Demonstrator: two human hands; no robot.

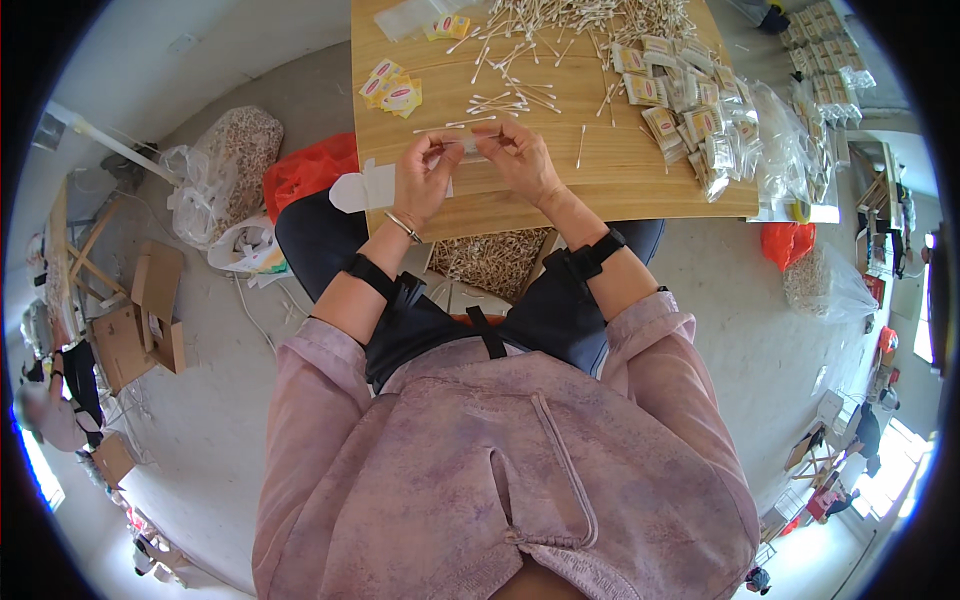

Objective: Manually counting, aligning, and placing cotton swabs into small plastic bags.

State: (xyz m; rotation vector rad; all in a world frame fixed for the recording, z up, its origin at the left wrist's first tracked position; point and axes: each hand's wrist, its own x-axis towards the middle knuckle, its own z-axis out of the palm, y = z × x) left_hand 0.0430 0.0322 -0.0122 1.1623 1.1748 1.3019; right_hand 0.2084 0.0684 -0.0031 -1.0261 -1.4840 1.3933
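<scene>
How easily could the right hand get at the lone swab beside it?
Probably yes: the swab lies on the table close by, with nothing visible in between, though the right hand seems busy pinching a pale item.

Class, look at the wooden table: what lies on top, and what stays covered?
On the wooden table: loose cotton swabs, small yellow cards and, at right, clear plastic packets. The wood beneath the swabs and packets is covered, so anything there cannot be seen.
</scene>
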